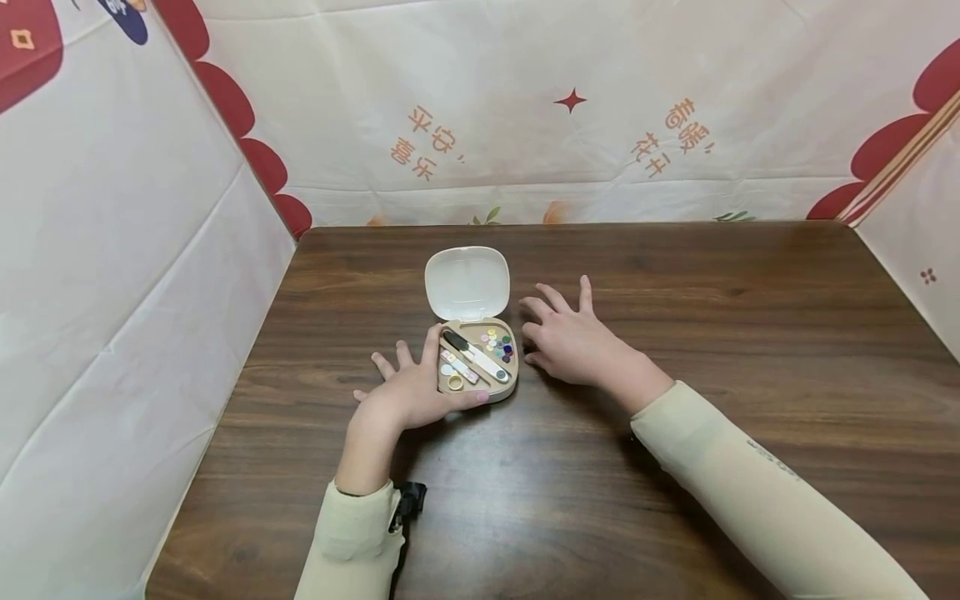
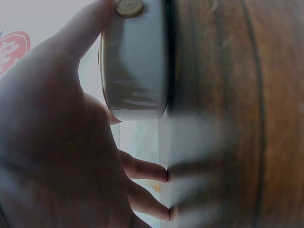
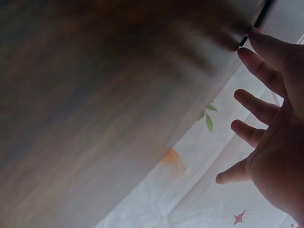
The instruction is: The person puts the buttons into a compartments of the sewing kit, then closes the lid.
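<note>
A small sewing kit case (image 1: 486, 396) lies on the table with its white lid (image 1: 467, 283) raised at the back. In its tray are colourful little buttons (image 1: 495, 343), a long tool with a black end and white handle (image 1: 483, 362), a pale patterned strip (image 1: 459, 366) and a gold ring (image 1: 455, 382). My left hand (image 1: 408, 392) grips the case's left side, thumb along the front edge and index finger at the back left corner; its other fingers spread toward the table. Just right of the case is my right hand (image 1: 570, 342), fingers spread and holding nothing.
The dark wooden table (image 1: 712, 333) extends around the case on every side. A pale printed cloth (image 1: 525, 142) hangs behind its far edge, and more white cloth (image 1: 135, 292) hangs along the left side.
</note>
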A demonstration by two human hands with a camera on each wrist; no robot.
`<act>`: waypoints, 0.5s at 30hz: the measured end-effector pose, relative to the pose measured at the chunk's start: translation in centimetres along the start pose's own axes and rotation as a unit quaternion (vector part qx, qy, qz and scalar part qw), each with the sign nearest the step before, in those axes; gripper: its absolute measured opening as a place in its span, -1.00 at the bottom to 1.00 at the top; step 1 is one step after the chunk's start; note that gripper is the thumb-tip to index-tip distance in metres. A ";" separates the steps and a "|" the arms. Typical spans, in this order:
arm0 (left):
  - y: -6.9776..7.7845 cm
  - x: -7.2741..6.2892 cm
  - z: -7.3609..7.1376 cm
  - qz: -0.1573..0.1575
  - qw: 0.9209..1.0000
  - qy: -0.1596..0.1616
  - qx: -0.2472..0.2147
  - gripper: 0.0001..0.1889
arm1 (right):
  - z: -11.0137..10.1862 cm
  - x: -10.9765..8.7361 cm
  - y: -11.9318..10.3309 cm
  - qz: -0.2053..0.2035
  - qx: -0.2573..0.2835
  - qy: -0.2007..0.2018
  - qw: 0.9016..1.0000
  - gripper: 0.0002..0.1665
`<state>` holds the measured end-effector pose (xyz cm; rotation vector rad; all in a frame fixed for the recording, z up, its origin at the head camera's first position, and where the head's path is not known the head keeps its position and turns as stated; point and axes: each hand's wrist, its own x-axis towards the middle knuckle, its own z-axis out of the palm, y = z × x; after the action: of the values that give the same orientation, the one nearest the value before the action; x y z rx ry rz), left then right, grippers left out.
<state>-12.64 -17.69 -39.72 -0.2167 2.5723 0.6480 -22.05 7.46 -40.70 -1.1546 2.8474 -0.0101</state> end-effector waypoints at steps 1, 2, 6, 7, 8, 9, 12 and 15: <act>0.0 0.0 0.0 0.000 1.000 0.000 0.000 0.36 | 0.0 0.0 0.0 0.000 0.000 -0.001 1.000 -0.75; 0.0 0.0 0.0 -0.001 1.000 0.000 0.000 0.36 | 0.0 0.1 -0.1 0.002 0.001 -0.003 1.000 -0.76; 0.0 0.0 0.1 0.001 1.000 0.000 0.001 0.36 | -0.1 0.1 -0.3 0.009 0.011 -0.011 1.000 -0.79; 0.0 0.0 0.1 0.001 1.000 0.000 0.001 0.36 | -0.2 0.1 -0.3 0.011 0.013 -0.013 1.000 -0.79; 0.0 0.0 0.1 0.001 1.000 0.000 0.000 0.36 | -0.2 0.1 -0.4 0.014 0.015 -0.015 1.000 -0.79; 0.0 0.0 0.1 0.001 1.000 0.001 -0.001 0.36 | -0.3 0.1 -0.4 0.016 0.016 -0.017 1.000 -0.78; 0.0 0.0 0.1 0.000 1.000 0.002 -0.002 0.37 | -0.4 0.2 -0.6 0.021 0.014 -0.020 0.999 -0.77; -0.1 0.0 0.1 0.000 1.000 0.001 -0.002 0.37 | -0.3 0.4 -0.7 0.024 0.013 -0.022 0.999 -0.79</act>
<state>-12.61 -17.69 -39.85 -0.2188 2.5739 0.6543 -21.88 6.69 -40.38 -1.0678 2.8265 -0.0170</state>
